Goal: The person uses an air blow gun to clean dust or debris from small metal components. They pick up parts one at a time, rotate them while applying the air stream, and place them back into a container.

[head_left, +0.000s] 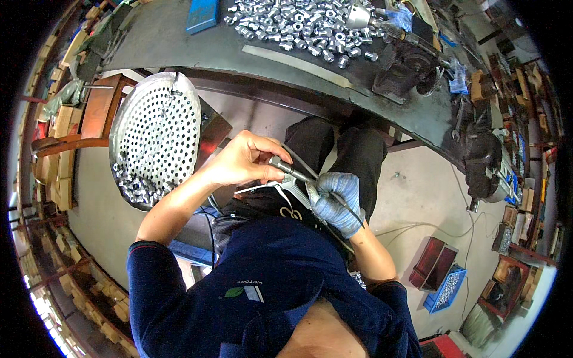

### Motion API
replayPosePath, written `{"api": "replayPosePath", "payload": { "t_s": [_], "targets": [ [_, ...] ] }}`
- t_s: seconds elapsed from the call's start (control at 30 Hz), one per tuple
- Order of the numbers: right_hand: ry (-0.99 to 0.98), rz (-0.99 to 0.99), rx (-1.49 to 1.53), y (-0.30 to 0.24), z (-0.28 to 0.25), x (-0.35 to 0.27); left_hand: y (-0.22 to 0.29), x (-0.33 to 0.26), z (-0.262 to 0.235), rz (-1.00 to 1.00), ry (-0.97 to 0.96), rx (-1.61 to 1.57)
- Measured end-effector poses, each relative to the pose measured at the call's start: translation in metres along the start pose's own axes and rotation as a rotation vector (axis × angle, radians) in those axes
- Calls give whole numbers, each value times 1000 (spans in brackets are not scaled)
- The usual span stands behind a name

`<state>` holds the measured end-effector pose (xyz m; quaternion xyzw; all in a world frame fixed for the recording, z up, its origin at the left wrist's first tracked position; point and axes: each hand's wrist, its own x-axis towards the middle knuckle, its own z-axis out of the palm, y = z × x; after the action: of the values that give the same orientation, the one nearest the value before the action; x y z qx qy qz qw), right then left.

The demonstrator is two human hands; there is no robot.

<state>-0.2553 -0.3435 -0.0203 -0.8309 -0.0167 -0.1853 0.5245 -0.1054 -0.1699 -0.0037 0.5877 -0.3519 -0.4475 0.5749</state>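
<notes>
Pale floor (418,179) lies under a cluttered workshop, with loaded shelving curving round both sides. Closest, over the person's lap and short of the table's near edge, the bare left hand (248,158) pinches a small metal fitting (276,161) between thumb and fingers, probably so that its end stays exposed. Opposite, the right hand (338,200), in a grey-blue glove, is closed around a dark rod-like tool (300,173) that points at the fitting and seems to meet it; the glove likely guards the skin. The held fitting is short, grey and shiny, seemingly with flat sides, though finer detail is too small to tell. Beneath the tool sits a bright ridged metal piece (293,188) of unclear kind. Off the table's near edge, toward its left end, a perforated metal pan (155,125) tilts with fittings gathered along its lower rim, presumably within easy reach of the left arm. On the table (173,53), a flat steel strip (298,65) lies along the near edge, a dark vice (406,65) stands near the right end, and farther back spreads a heap of shiny fittings (304,24) beside a blue box (203,15).
</notes>
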Motion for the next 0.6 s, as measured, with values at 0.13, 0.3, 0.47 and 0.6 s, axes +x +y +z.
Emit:
{"api": "replayPosePath", "payload": {
  "t_s": [0.13,0.3,0.47,0.6],
  "targets": [
    [52,-95,-68,4,4,-3,7,-7,6,-123,22,-250],
    [54,-92,-91,-3,2,-6,-2,-11,11,7,172,-33],
    [212,142,-3,24,0,-41,-26,-28,-8,-2,475,161],
    [291,77,-209,64,26,-62,-85,-34,-1,-242,254,954]
  ]
}}
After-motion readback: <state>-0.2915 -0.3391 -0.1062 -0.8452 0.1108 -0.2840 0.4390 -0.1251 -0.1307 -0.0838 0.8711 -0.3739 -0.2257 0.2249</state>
